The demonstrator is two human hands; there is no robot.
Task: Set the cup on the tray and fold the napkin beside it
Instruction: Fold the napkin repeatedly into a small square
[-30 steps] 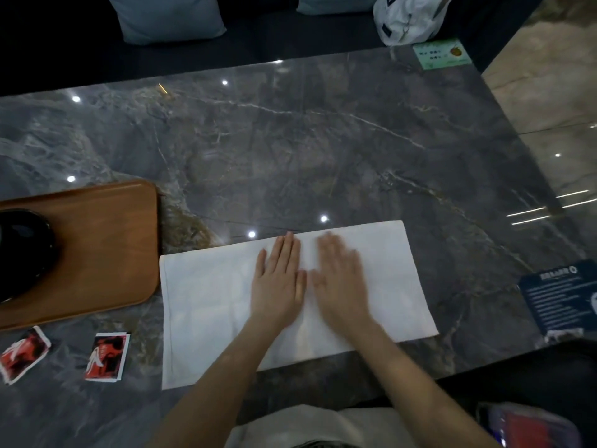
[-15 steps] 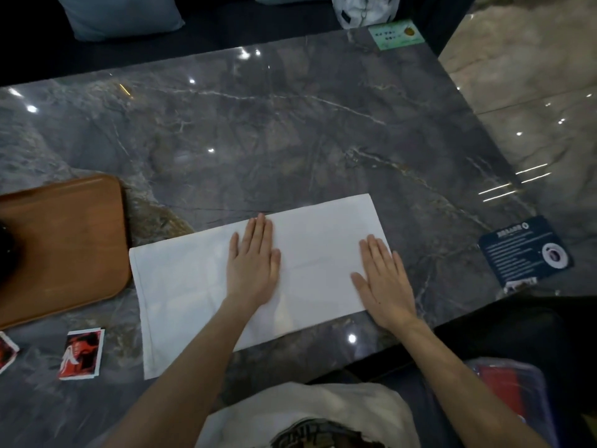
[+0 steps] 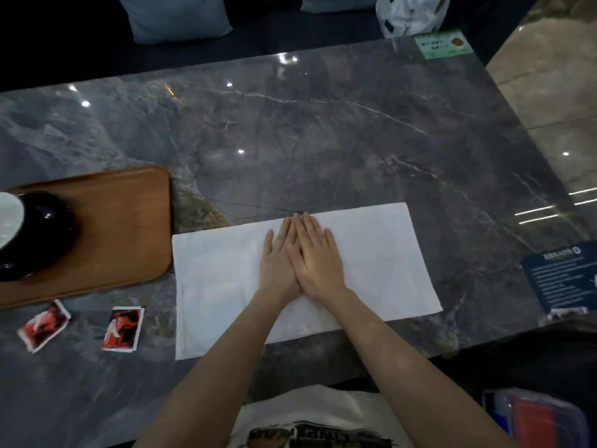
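On the left, the glossy black cup (image 3: 30, 234) already sits on the rounded wooden tray (image 3: 122, 227), so folding is the step in hand. Just beside the tray lies the white cloth napkin (image 3: 381, 253), a long strip under both flat palms, left hand (image 3: 277, 263) partly beneath right hand (image 3: 318, 260), gripping nothing. Next, I'd say, one end needs lifting across; bare grey marble table (image 3: 323, 140) beyond leaves room.

A glossy black cup (image 3: 35, 234) with a white inside sits on the brown wooden tray (image 3: 122, 227), and just beside its right edge lies the white napkin (image 3: 381, 253), spread flat as a long rectangle.
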